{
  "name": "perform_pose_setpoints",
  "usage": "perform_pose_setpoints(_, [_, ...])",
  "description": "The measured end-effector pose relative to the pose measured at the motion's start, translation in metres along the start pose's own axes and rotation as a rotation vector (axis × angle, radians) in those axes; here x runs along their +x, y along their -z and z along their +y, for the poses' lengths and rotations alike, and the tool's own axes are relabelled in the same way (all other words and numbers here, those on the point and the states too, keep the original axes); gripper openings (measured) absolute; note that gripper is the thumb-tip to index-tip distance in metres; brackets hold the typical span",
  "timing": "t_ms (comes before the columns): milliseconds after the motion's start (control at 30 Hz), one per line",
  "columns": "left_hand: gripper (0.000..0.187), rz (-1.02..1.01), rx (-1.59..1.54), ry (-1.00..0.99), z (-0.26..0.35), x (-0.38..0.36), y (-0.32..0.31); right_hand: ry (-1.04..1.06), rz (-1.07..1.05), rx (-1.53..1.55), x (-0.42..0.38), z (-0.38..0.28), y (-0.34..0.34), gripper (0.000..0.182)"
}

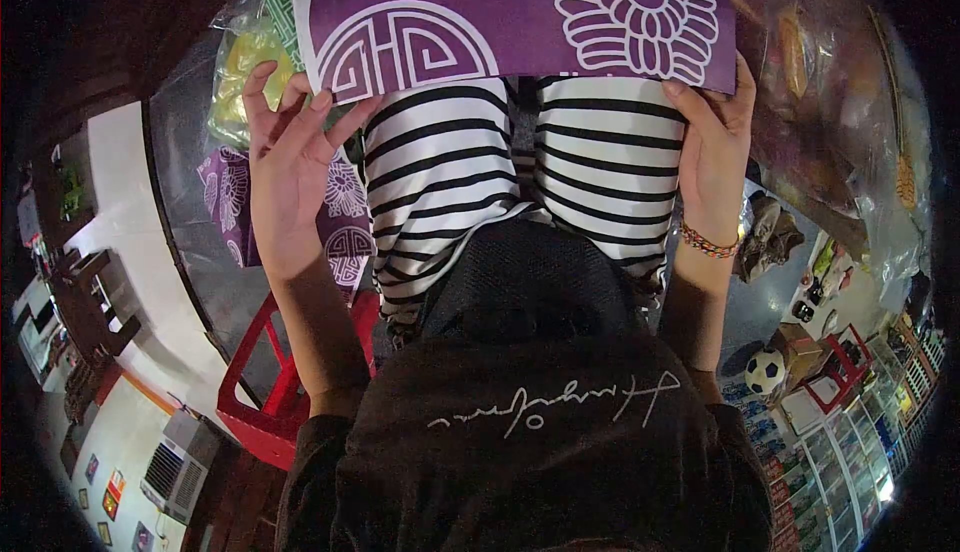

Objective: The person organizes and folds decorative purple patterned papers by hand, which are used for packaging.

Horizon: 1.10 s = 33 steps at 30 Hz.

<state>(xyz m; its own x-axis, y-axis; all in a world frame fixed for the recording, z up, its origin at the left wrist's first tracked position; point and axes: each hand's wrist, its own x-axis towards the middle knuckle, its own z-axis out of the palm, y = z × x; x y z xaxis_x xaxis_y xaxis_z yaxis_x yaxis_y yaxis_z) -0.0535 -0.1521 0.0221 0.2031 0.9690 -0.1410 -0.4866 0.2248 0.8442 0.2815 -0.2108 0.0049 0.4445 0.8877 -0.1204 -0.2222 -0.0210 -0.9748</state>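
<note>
A purple sheet [520, 22] with white round motifs and a flower pattern lies across the tops of my striped-clad knees. My left hand [290, 142] is at the sheet's lower left corner, with the thumb and a fingertip against its edge. At the lower right corner, my right hand [715, 122] grips the sheet, thumb on the front and the other fingers partly hidden behind it. A second purple patterned piece [347, 217] sits below and behind my left hand.
A red plastic stool [245, 392] stands at the left. Clear plastic bags with yellow items [235, 77] lie at upper left, and more plastic at upper right. A football [765, 371] and shelves are at lower right.
</note>
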Motion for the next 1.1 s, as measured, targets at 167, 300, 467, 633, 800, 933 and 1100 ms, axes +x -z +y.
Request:
perform_pose_setpoints(167, [0.050, 0.043, -0.098, 0.009, -0.003, -0.002, 0.005, 0.000, 0.006, 0.063, -0.001, 0.000, 0.000, 0.079])
perform_pose_setpoints(300, [0.050, 0.028, -0.167, 0.005, -0.006, -0.003, 0.005, 0.008, -0.004, 0.053, -0.001, -0.002, -0.002, 0.076])
perform_pose_setpoints(467, [0.049, -0.050, -0.124, -0.003, -0.009, -0.004, 0.007, -0.005, -0.011, 0.040, -0.002, -0.004, -0.003, 0.073])
perform_pose_setpoints(633, [0.045, -0.014, -0.010, -0.008, -0.009, -0.005, 0.007, -0.018, 0.008, 0.064, -0.002, -0.004, -0.003, 0.072])
perform_pose_setpoints(800, [0.043, -0.039, 0.029, -0.014, -0.007, -0.005, 0.003, -0.022, -0.007, 0.066, -0.002, -0.003, 0.001, 0.073])
perform_pose_setpoints(933, [0.044, 0.057, 0.126, -0.025, -0.009, -0.006, 0.000, -0.018, -0.002, 0.077, -0.002, -0.004, -0.001, 0.073])
perform_pose_setpoints(1100, [0.052, 0.206, 0.569, -0.025, -0.012, -0.004, -0.004, -0.026, 0.015, 0.080, -0.001, -0.006, -0.002, 0.073])
